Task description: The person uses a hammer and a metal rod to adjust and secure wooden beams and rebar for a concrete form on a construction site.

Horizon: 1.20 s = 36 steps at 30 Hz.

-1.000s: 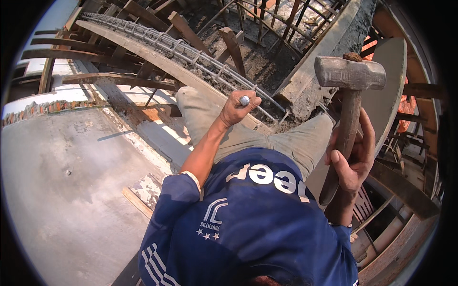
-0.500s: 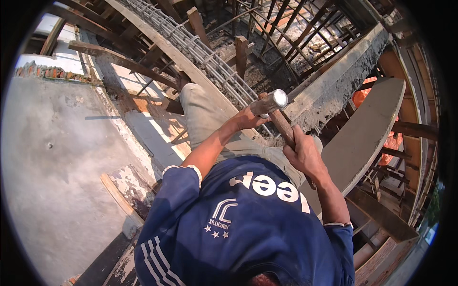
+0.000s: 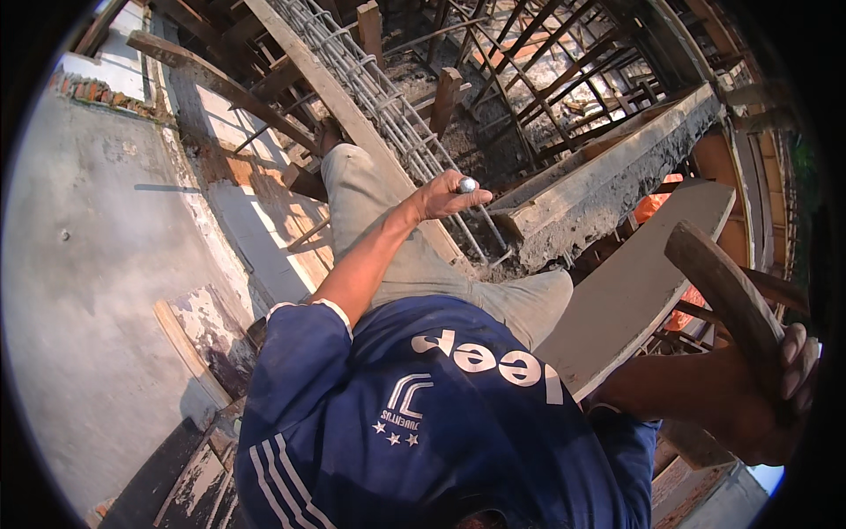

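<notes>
At the far left spreads a grey slab (image 3: 88,264), with broken bricks (image 3: 101,93) along its upper edge. A pale wood strip (image 3: 189,357) slants near the slab's lower right, beside a patch of flaking paint. Higher up, a dark beam (image 3: 220,88) runs down toward the person's left leg (image 3: 357,189), and a foot shows just beyond the knee.

Right of that, a long plank (image 3: 339,110) passes behind the leg, with a rebar cage (image 3: 379,97) lying alongside it, its bars reaching down to a point between the knees. The left hand (image 3: 438,199) is clenched around a rod (image 3: 467,185), seen nearly end-on, so that little more than its round, shiny top shows. The rod stands over the lower end of the cage; whether its hidden tip touches anything cannot be told. Below, a blue shirt (image 3: 441,423) fills the lower middle.

Further right, a rough, cement-caked beam (image 3: 617,176) slopes up and away, and below it a smooth grey board (image 3: 639,278) extends past the right knee. Orange sheeting (image 3: 650,208) shows behind the board. At the far right, the right hand (image 3: 789,392) grips a hammer (image 3: 723,282), its wooden handle pointing up and left; the head is hidden.
</notes>
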{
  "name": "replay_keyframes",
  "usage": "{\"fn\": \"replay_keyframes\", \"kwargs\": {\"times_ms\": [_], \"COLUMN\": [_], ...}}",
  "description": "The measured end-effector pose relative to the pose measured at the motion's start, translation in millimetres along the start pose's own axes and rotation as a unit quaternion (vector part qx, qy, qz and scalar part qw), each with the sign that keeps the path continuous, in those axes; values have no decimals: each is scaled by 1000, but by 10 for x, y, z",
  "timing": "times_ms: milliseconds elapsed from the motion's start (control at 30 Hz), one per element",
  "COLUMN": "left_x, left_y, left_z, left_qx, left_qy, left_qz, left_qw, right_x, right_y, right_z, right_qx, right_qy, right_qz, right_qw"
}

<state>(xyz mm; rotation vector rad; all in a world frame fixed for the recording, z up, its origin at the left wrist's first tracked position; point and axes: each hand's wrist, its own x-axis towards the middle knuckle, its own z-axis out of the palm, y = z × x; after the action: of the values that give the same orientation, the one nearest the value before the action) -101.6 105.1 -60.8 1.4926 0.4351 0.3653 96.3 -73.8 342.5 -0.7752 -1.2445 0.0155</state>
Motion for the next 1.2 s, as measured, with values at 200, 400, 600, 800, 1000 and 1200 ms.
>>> {"fn": "replay_keyframes", "kwargs": {"times_ms": [200,400,600,800,1000,1200], "left_x": [-94,-152,63,21,35,11], "left_y": [-359,86,23,-116,-492,-172], "left_z": [76,-23,15,-11,53,46], "left_qx": [-48,-26,-14,-19,-143,-56], "left_qy": [5,23,12,18,4,59], "left_qz": [14,-5,-5,-9,27,31], "left_qw": [999,999,1000,1000,989,996], "right_x": [-2177,-1010,213,-1676,-1865,-130], "right_y": [834,438,-66,827,769,73], "right_z": [43,128,-397,254,109,401], "right_qx": [-286,-183,98,-307,-281,-113], "right_qy": [-424,-224,-117,-270,-412,-62], "right_qz": [516,497,102,303,610,240], "right_qw": [687,818,983,861,616,962]}}
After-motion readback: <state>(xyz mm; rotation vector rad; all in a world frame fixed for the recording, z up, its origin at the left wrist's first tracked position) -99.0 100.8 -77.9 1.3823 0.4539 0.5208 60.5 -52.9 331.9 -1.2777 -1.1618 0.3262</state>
